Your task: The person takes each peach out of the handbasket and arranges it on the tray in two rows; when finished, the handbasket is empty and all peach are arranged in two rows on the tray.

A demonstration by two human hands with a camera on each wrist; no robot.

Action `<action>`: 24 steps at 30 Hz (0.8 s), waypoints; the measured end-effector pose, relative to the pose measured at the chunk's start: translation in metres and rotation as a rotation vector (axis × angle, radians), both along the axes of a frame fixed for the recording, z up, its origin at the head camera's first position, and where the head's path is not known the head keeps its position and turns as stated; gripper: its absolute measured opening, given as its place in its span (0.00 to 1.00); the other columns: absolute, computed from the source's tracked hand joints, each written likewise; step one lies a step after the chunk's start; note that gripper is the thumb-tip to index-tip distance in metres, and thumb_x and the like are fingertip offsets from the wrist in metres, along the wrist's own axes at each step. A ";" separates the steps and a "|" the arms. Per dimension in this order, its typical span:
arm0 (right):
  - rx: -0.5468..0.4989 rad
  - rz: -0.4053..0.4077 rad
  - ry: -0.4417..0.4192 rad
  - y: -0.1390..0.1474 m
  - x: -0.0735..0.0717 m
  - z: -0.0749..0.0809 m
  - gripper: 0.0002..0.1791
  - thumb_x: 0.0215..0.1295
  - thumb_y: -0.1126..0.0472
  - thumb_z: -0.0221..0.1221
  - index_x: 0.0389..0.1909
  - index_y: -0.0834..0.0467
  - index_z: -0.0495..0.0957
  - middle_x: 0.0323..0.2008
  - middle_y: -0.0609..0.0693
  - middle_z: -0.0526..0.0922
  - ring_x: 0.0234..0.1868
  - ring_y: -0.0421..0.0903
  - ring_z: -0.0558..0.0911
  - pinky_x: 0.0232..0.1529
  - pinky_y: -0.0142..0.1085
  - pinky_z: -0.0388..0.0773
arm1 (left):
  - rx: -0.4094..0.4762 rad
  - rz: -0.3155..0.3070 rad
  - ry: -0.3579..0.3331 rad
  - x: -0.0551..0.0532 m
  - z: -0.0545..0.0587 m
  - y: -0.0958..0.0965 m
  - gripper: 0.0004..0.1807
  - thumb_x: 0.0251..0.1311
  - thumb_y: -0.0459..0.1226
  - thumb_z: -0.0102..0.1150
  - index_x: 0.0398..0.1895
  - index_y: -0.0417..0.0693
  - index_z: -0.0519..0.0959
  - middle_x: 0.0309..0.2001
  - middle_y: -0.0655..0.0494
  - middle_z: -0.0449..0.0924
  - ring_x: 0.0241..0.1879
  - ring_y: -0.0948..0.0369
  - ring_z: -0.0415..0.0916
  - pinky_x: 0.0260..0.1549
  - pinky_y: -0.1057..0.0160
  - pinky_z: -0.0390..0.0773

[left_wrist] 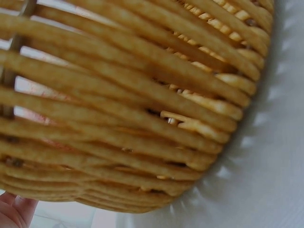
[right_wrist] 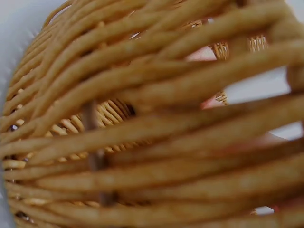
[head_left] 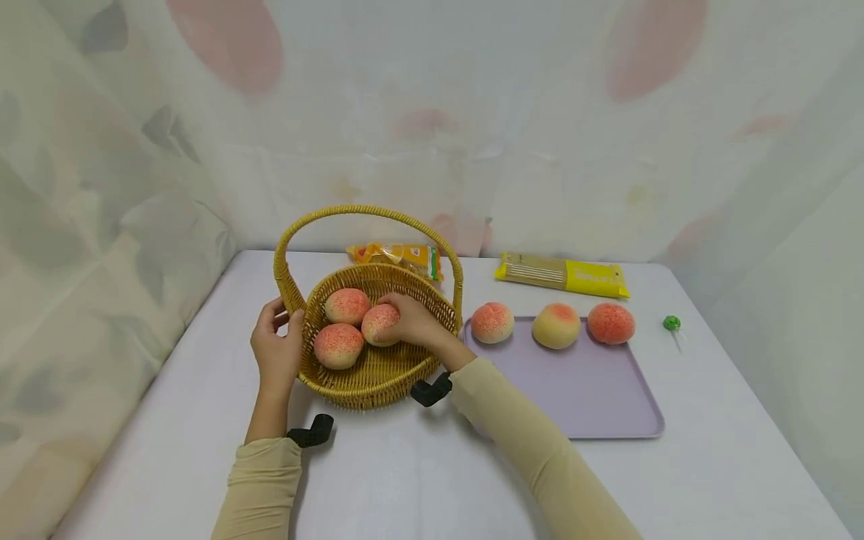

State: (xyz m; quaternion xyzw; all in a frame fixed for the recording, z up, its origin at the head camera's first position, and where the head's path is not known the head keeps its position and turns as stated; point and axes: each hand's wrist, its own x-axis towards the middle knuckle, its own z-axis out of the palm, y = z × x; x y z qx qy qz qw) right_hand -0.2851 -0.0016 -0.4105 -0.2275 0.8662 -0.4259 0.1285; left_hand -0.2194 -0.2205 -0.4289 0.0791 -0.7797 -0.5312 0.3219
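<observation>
A woven basket (head_left: 378, 375) with a tall arched handle (head_left: 367, 211) stands on the table, tilted so its inside shows in the head view. At its left side my left hand (head_left: 278, 351) grips the rim by the foot of the handle, thumb in front. My right hand (head_left: 415, 322) reaches over the right rim and holds a pink-speckled peach (head_left: 376, 324) inside the basket. Two more peaches, one at the back (head_left: 347, 306) and one in front (head_left: 338, 346), lie to its left. Basket weave (left_wrist: 118, 109) fills most of both wrist views.
Right of the basket lies a lilac tray (head_left: 594, 405). Along its back edge sit a speckled peach (head_left: 492, 323), a yellowish peach (head_left: 556, 326) and a redder peach (head_left: 610, 323). Behind are an orange packet (head_left: 405, 256) and a yellow packet (head_left: 563, 276). A green lollipop (head_left: 671, 322) lies far right.
</observation>
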 end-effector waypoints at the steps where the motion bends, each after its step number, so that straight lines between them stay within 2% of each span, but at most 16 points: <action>1: 0.000 0.001 0.004 0.000 0.001 0.000 0.34 0.46 0.57 0.71 0.56 0.56 0.70 0.52 0.49 0.75 0.51 0.44 0.73 0.50 0.37 0.70 | 0.000 0.000 0.002 0.000 0.000 0.000 0.16 0.63 0.38 0.53 0.53 0.46 0.74 0.49 0.51 0.76 0.45 0.60 0.72 0.32 0.75 0.71; 8: 0.002 0.002 0.039 0.006 0.006 0.009 0.33 0.46 0.58 0.70 0.55 0.56 0.71 0.51 0.49 0.75 0.50 0.44 0.73 0.49 0.37 0.71 | -0.002 -0.010 0.014 0.000 0.000 0.000 0.17 0.63 0.37 0.53 0.54 0.45 0.74 0.50 0.49 0.76 0.45 0.58 0.72 0.30 0.76 0.71; 14: 0.009 -0.005 0.084 0.015 0.012 0.019 0.34 0.46 0.56 0.70 0.57 0.56 0.70 0.54 0.49 0.73 0.55 0.44 0.71 0.54 0.38 0.68 | 0.007 -0.013 0.030 0.001 0.001 0.000 0.16 0.62 0.37 0.53 0.53 0.45 0.74 0.49 0.50 0.76 0.45 0.58 0.73 0.31 0.77 0.71; 24: -0.064 0.012 0.159 0.037 0.030 0.033 0.35 0.47 0.54 0.69 0.59 0.54 0.69 0.56 0.47 0.71 0.56 0.43 0.70 0.54 0.40 0.68 | 0.004 -0.008 0.031 0.000 -0.001 0.000 0.16 0.62 0.37 0.53 0.52 0.44 0.75 0.48 0.51 0.76 0.44 0.62 0.72 0.30 0.77 0.71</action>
